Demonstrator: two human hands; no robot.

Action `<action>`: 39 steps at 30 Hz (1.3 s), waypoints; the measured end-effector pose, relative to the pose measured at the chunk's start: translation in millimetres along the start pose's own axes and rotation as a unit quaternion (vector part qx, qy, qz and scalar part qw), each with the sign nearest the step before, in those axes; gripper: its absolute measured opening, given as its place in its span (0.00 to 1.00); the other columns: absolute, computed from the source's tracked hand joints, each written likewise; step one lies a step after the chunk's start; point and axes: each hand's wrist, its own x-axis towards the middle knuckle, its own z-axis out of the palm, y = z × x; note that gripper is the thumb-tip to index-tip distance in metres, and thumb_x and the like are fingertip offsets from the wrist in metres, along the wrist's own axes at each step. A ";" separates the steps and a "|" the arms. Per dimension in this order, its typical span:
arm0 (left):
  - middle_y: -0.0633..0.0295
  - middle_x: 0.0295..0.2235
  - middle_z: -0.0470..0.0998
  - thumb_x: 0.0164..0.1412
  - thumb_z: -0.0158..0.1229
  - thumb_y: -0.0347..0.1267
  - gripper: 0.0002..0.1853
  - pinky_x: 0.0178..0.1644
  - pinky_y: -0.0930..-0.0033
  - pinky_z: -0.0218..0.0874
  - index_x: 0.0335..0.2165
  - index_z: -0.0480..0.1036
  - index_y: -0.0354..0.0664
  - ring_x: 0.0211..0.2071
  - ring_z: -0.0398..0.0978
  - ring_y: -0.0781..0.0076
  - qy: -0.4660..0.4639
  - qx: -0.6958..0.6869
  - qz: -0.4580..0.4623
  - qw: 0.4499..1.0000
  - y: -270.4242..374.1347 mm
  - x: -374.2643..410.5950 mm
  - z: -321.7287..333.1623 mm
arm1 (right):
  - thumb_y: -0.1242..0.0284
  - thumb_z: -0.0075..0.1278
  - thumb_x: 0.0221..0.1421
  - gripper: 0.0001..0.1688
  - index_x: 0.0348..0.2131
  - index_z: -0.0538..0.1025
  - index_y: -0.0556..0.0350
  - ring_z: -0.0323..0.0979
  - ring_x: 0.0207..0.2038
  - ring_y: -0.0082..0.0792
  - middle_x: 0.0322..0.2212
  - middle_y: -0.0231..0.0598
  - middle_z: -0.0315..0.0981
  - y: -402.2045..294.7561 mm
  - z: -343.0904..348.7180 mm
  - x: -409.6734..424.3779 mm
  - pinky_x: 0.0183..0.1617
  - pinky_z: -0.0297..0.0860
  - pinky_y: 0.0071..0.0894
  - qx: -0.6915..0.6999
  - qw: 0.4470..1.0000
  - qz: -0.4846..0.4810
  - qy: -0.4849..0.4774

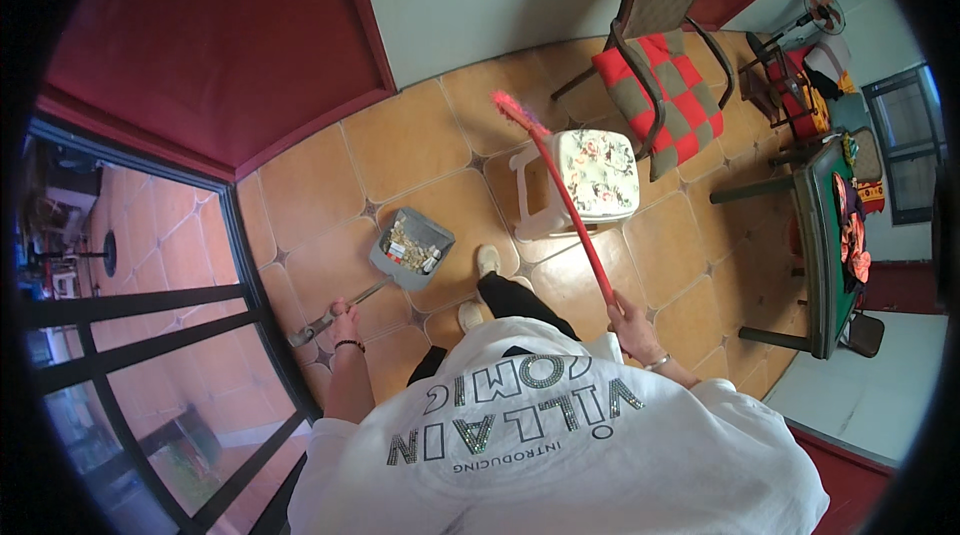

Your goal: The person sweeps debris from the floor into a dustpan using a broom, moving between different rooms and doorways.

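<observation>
My left hand (346,323) grips the long handle of a grey dustpan (409,280). Its pan holds a heap of small tan debris (407,244) with a few white and red scraps, and it is on or just above the tiles. In my right hand (634,326) is the red handle of a broom (574,212). The broom slants up and away to the left, its pink bristle head (517,113) lying in view beyond a white plastic stool (538,193). The shaft passes in front of the stool's patterned seat (602,173).
An armchair with a red and brown checked cushion (664,92) stands past the stool. To the right is a green-topped table (823,235) with clothes on it. A standing fan (823,11) is farther back. A dark-framed glass door (247,265) is on my left, beside a red door (217,39).
</observation>
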 end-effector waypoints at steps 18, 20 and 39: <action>0.66 0.26 0.69 0.46 0.52 0.22 0.10 0.30 0.76 0.62 0.31 0.69 0.42 0.28 0.68 0.75 -0.057 0.104 0.087 0.989 64.9 107.0 205.2 | 0.71 0.34 0.55 0.12 0.32 0.61 0.65 0.67 0.12 0.44 0.16 0.52 0.66 -66.7 147.9 263.9 0.14 0.64 0.42 -0.239 0.962 -0.005 -0.129; 0.66 0.26 0.70 0.44 0.51 0.21 0.10 0.33 0.72 0.63 0.30 0.69 0.40 0.29 0.69 0.72 -0.075 0.042 0.089 0.992 57.6 139.1 208.5 | 0.68 0.36 0.57 0.13 0.32 0.64 0.62 0.66 0.12 0.36 0.14 0.43 0.63 -87.7 145.8 208.3 0.15 0.62 0.35 -0.286 0.944 -0.147 -0.071; 0.67 0.27 0.69 0.52 0.51 0.43 0.15 0.22 0.76 0.57 0.38 0.67 0.51 0.25 0.69 0.78 -0.143 0.375 0.101 0.910 74.0 189.6 199.0 | 0.70 0.34 0.53 0.18 0.42 0.67 0.60 0.71 0.18 0.42 0.18 0.49 0.71 -249.5 97.7 353.5 0.21 0.68 0.39 -0.184 0.983 -0.013 0.010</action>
